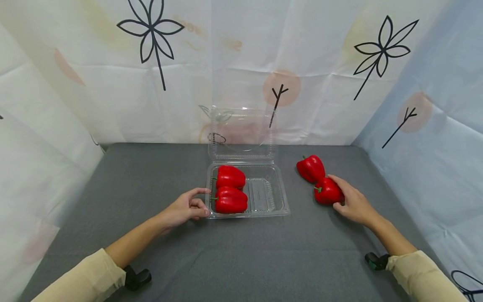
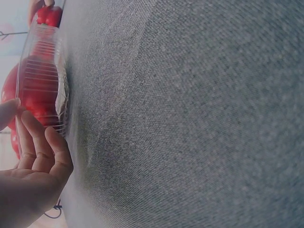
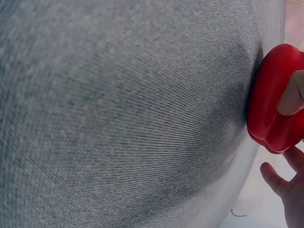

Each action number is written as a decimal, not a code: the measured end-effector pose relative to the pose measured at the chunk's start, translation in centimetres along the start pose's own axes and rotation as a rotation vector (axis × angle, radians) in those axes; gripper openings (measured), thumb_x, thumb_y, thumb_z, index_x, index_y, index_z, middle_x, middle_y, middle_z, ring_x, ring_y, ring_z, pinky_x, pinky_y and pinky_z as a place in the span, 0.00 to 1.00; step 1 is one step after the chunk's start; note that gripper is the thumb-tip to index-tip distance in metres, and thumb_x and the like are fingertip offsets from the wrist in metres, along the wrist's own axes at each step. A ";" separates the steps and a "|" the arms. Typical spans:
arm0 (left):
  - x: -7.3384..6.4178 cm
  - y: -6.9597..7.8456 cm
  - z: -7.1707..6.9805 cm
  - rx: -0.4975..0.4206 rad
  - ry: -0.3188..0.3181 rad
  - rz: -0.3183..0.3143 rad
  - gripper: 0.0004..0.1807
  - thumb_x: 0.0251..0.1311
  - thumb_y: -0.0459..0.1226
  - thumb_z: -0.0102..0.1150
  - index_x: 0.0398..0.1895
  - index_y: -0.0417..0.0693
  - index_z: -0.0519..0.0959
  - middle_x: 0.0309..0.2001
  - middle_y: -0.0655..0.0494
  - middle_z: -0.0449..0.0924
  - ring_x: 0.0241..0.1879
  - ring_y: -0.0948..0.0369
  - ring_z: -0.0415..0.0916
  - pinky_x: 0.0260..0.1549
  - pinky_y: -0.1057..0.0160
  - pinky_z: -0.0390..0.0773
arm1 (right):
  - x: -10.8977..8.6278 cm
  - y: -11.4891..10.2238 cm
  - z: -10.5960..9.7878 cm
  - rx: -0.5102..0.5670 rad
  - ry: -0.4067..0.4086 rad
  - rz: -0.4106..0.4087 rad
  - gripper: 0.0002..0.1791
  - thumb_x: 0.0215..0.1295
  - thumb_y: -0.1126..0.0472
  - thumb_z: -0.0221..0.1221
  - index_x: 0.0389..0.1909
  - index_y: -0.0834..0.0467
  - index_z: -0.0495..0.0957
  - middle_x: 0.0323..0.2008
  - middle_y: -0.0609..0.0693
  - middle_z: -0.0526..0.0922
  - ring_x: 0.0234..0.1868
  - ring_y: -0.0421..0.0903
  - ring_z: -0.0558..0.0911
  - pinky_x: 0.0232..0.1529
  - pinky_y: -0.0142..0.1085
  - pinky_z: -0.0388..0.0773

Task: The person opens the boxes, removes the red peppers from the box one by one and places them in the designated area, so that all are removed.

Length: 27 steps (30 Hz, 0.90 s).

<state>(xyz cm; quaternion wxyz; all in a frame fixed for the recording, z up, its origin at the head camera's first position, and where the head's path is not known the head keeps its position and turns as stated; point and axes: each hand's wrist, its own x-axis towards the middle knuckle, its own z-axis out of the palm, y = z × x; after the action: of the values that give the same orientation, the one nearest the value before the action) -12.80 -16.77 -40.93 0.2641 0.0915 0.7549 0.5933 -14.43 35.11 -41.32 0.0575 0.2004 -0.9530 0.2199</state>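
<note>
A clear plastic clamshell container (image 1: 280,191) lies on the table with its lid (image 1: 243,144) raised against the backdrop. Two red bell peppers, a rear one (image 1: 231,176) and a front one (image 1: 232,200), fill its left half, stems to the left. My left hand (image 1: 185,209) pinches the container's left rim; the left wrist view shows thumb and fingertips (image 2: 29,121) at that edge. On the right, my right hand (image 1: 354,204) grips another red bell pepper (image 1: 326,192), its thumb on the near side in the right wrist view. A further bell pepper (image 1: 310,168) touches it from behind.
A grey cloth covers the table (image 1: 241,256). White patterned fabric (image 1: 320,50) hangs behind and along both sides. Dark wrist devices are on my left sleeve cuff (image 1: 113,272) and right sleeve cuff (image 1: 407,262).
</note>
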 end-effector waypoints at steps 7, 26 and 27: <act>0.2 -0.4 -0.1 0.004 -0.007 -0.004 0.35 0.64 0.34 0.62 0.71 0.40 0.59 0.35 0.51 0.82 0.40 0.50 0.78 0.43 0.58 0.76 | 0.2 0.1 0.1 0.030 -0.005 -0.043 0.47 0.47 0.72 0.62 0.72 0.64 0.58 0.67 0.68 0.64 0.63 0.67 0.67 0.53 0.69 0.66; 0.4 -0.5 -0.1 -0.007 0.008 -0.024 0.36 0.62 0.35 0.64 0.71 0.41 0.60 0.34 0.52 0.81 0.37 0.54 0.77 0.43 0.59 0.77 | 3.3 -7.9 1.2 0.056 0.011 -0.170 0.45 0.53 0.59 0.69 0.73 0.58 0.60 0.72 0.62 0.61 0.70 0.60 0.62 0.61 0.71 0.51; 0.4 -0.5 -0.1 -0.007 0.006 -0.021 0.36 0.63 0.35 0.64 0.71 0.40 0.60 0.34 0.52 0.81 0.37 0.54 0.77 0.43 0.59 0.77 | 3.4 -8.3 1.4 0.059 0.005 -0.177 0.46 0.53 0.58 0.69 0.73 0.57 0.60 0.71 0.61 0.62 0.70 0.59 0.62 0.61 0.71 0.51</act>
<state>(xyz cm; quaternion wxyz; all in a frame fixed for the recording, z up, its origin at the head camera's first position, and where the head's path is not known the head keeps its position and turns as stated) -13.07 -16.86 -41.48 0.2682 0.0809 0.7545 0.5935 -14.20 26.45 -38.60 0.0730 0.2848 -0.9245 0.2426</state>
